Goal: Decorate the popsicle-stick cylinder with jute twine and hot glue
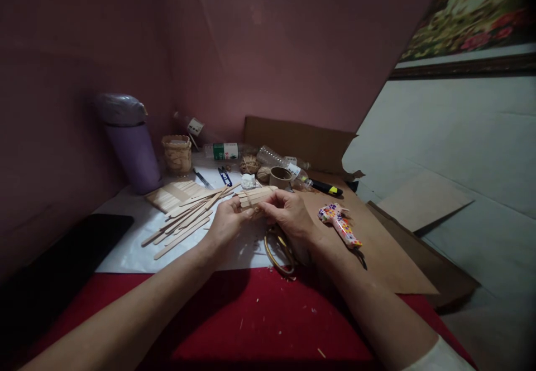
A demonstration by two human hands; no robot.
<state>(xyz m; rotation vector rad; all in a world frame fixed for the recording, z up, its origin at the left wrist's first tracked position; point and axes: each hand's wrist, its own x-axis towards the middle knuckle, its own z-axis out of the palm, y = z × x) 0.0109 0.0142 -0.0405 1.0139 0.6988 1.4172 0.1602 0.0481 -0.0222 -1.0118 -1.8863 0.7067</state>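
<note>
Between both hands is a small piece made of popsicle sticks [256,195] laid side by side, with a strand of twine around its left part. My left hand [228,221] grips its left end, fingers closed. On the right end, my right hand [290,213] pinches it with thumb and fingers. Left of the hands lies a loose pile of popsicle sticks [184,223] on white paper [125,248]. Brass-coloured scissor handles [274,253] show below my right hand; the rest is hidden. A patterned glue gun [340,224] lies to the right.
Behind the hands are twine balls [249,164], a roll of tape [281,176], plastic bottles [226,151], a utility knife [326,187] and a woven-looking cup [177,154]. A purple tumbler [133,150] stands left, near a dark flat object [84,248]. Cardboard [385,259] covers the right.
</note>
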